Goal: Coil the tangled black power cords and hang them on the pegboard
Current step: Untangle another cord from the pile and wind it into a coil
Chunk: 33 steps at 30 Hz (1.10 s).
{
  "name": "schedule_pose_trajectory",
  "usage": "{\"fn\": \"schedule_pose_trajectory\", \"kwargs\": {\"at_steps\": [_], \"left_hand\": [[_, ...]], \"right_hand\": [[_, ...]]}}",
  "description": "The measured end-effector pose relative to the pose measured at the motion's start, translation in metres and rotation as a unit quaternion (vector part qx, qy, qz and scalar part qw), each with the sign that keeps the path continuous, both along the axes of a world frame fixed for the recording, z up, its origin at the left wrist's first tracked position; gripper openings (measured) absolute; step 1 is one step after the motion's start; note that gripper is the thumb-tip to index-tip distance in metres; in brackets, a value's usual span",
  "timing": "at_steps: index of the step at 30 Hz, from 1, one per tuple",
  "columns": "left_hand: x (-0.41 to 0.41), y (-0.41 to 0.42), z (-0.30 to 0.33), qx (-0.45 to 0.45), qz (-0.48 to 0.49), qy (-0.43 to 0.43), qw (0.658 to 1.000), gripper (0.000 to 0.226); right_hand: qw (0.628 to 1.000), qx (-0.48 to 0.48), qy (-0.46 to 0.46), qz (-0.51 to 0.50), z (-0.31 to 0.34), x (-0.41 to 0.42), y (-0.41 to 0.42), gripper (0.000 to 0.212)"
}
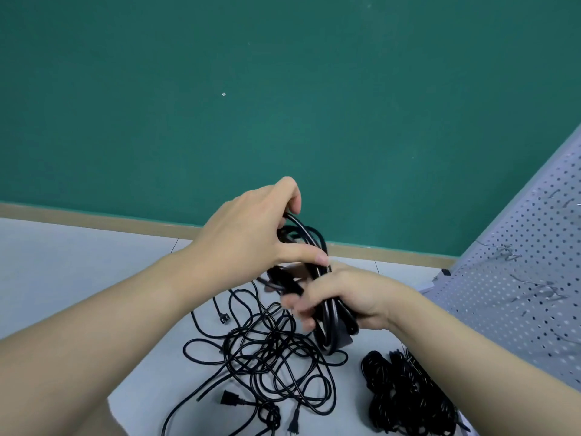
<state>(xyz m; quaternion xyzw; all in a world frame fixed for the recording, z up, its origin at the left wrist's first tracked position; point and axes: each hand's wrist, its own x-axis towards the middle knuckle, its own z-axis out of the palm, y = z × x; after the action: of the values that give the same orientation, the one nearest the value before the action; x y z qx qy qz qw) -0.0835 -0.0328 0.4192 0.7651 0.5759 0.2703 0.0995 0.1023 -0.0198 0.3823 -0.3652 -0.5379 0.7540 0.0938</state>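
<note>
A green wall [283, 89] fills the upper view above a wooden skirting strip [94, 214], and a pale floor [63, 262] runs beneath it; at the right a grey pegboard [518, 294] leans into view with bare wire hooks [511, 251] on it, well apart from the cords. On the floor lies the tangled heap of black power cords [270, 357], loops crossing each other, with a connector end [228, 399] and a pronged plug [224, 318] showing at its edges; just right of it sits a darker bundle of cords [405, 391], already gathered. Above the heap both hands hold a half-made coil [327, 316] of one cord: the left hand [248, 237] pinches its top loop between curled fingers and thumb, and the right hand [342, 297] is clamped round the stacked turns lower down, fingers blurred. The cord looks light, rubbery and springy, so loops will likely want to spring open; best held where all turns bunch together, keeping the heavier plug ends from swinging and snagging the heap below
</note>
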Motion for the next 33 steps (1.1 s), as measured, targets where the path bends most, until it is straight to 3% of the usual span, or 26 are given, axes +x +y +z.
{"fn": "schedule_pose_trajectory", "kwargs": {"at_steps": [4, 10, 12, 15, 19, 23, 28, 33], "left_hand": [[-0.004, 0.009, -0.004, -0.028, -0.065, -0.103, 0.992, 0.044], [-0.018, 0.026, -0.001, -0.109, 0.001, -0.291, 0.951, 0.065], [-0.024, 0.031, -0.009, -0.128, 0.007, -0.306, 0.943, 0.064], [-0.034, 0.038, -0.024, -0.156, 0.010, -0.276, 0.949, 0.062], [-0.040, 0.038, -0.028, -0.172, 0.052, -0.170, 0.969, 0.067], [-0.032, 0.028, -0.021, -0.148, 0.025, -0.134, 0.980, 0.047], [-0.011, 0.011, -0.012, -0.073, -0.041, -0.065, 0.994, 0.028], [0.008, -0.008, -0.012, -0.115, -0.109, 0.026, 0.987, 0.027]], "right_hand": [[0.995, -0.072, 0.056, 0.034, -0.002, -0.006, -0.008, 0.040], [0.987, -0.041, 0.154, -0.004, 0.006, -0.009, -0.011, 0.045], [0.981, -0.032, 0.186, -0.035, 0.011, -0.007, -0.009, 0.050], [0.967, -0.002, 0.223, -0.124, 0.020, -0.003, -0.005, 0.050], [0.934, 0.037, 0.247, -0.255, 0.025, 0.002, 0.003, 0.049], [0.902, 0.085, 0.216, -0.365, 0.023, 0.008, 0.011, 0.036], [0.885, 0.063, 0.225, -0.403, 0.022, 0.012, 0.013, 0.037], [0.893, 0.055, 0.231, -0.383, 0.023, 0.009, 0.005, 0.024]]}}
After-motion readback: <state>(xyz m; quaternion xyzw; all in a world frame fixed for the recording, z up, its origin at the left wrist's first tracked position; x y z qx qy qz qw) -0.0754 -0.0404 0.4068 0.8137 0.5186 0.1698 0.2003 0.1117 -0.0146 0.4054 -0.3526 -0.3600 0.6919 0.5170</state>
